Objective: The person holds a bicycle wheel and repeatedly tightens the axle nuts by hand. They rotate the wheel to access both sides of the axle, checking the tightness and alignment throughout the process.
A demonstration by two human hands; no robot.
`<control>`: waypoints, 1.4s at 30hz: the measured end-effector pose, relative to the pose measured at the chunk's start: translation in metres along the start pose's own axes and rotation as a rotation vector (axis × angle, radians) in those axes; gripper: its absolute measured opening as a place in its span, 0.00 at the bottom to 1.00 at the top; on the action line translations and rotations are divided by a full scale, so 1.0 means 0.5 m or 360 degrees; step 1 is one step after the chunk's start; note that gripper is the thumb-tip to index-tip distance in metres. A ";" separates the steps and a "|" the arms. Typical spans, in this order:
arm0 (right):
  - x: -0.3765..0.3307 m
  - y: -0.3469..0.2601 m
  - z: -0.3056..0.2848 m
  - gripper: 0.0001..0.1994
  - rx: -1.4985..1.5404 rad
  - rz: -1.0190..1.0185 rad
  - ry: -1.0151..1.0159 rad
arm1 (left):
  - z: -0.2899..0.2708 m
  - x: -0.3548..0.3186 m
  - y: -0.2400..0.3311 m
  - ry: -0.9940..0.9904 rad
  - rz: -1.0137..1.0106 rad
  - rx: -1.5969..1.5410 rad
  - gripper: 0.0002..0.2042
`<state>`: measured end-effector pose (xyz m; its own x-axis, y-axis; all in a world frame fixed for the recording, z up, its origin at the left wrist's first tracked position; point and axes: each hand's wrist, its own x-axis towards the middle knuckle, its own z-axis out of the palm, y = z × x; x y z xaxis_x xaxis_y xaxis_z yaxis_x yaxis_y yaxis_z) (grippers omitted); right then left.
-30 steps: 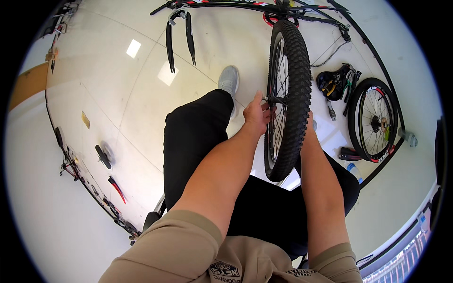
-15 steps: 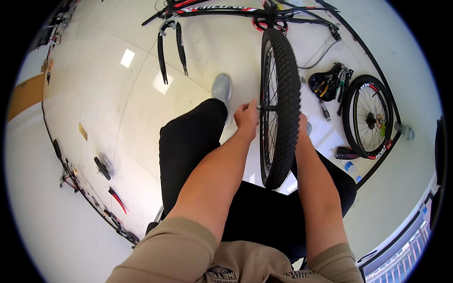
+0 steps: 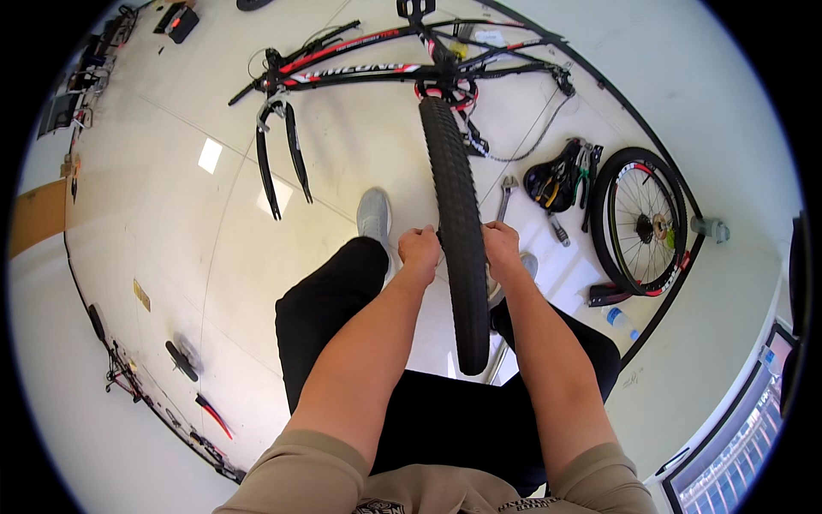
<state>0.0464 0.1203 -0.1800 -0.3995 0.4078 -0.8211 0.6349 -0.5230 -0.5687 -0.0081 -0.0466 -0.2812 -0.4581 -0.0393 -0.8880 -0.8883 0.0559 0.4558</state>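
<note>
A bicycle wheel (image 3: 456, 231) with a black knobbly tyre stands upright and almost edge-on between my legs. My left hand (image 3: 419, 252) has its fingers curled at the hub on the wheel's left side. On the opposite side my right hand (image 3: 502, 244) is closed at the hub too. The axle ends are hidden by my fingers and the tyre. Beyond the wheel lies a black and red bicycle frame (image 3: 360, 77) on the floor, and the tyre's far end overlaps its chainring in view. The frame's bare fork (image 3: 265, 163) points toward me.
To the right lie an adjustable wrench (image 3: 507, 195), a black saddle (image 3: 548, 182) with tools on it, and green-handled pliers (image 3: 584, 171). A second wheel (image 3: 606, 224) rests by the wall near a water bottle (image 3: 621, 321). A red and black strip (image 3: 213, 415) lies at left.
The view has shifted, showing more of the frame. The wheel has turned from showing its spokes to nearly edge-on. My right hand, mostly behind the tyre before, now shows beside it.
</note>
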 end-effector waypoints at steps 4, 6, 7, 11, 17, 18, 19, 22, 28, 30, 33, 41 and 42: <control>-0.007 -0.088 0.029 0.08 -0.0003 -0.0275 -0.0069 | 0.007 0.013 0.088 -0.0059 0.0406 0.0058 0.15; -0.005 -0.115 0.016 0.08 0.0146 -0.0385 -0.0077 | 0.042 -0.048 0.145 -0.0140 0.0452 0.0145 0.15; -0.014 -0.131 -0.004 0.08 0.0165 -0.0401 -0.0066 | 0.070 -0.113 0.188 -0.0181 0.0457 0.0219 0.14; -0.094 -0.226 0.008 0.09 0.0246 -0.0557 -0.0218 | 0.055 -0.246 0.324 -0.0328 0.0736 0.0299 0.12; -0.197 -0.262 -0.032 0.10 0.0249 -0.0702 -0.0291 | 0.020 -0.320 0.368 -0.0781 0.0826 0.0056 0.08; -0.221 -0.273 -0.024 0.08 0.0322 -0.0671 -0.0259 | 0.020 -0.329 0.376 -0.0714 0.0878 0.0020 0.07; -0.228 -0.275 -0.030 0.08 0.0351 -0.0675 -0.0217 | 0.025 -0.338 0.374 -0.0712 0.0946 0.0065 0.07; -0.232 -0.285 -0.050 0.09 0.0266 -0.0800 -0.0105 | 0.069 -0.380 0.395 -0.0846 0.1037 0.0111 0.05; -0.217 -0.326 -0.076 0.09 0.0146 -0.0943 -0.0065 | 0.131 -0.368 0.405 -0.0854 0.1093 -0.0060 0.05; -0.209 -0.331 -0.082 0.10 0.0182 -0.0906 -0.0066 | 0.139 -0.353 0.401 -0.0886 0.1049 -0.0074 0.05; -0.202 -0.338 -0.095 0.09 0.0186 -0.0875 -0.0009 | 0.159 -0.356 0.391 -0.0894 0.1032 -0.0071 0.07; -0.172 -0.327 -0.092 0.07 0.0605 -0.0663 0.0050 | 0.173 -0.376 0.397 -0.1042 0.0999 -0.0044 0.04; -0.172 -0.327 -0.091 0.06 0.0610 -0.0647 0.0067 | 0.172 -0.370 0.397 -0.1026 0.0985 -0.0024 0.05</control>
<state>0.0069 0.2046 -0.0141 -0.5299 0.6590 -0.5337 0.1461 -0.5489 -0.8230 -0.0968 0.0578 -0.0315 -0.7530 0.5622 -0.3420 -0.4901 -0.1322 0.8616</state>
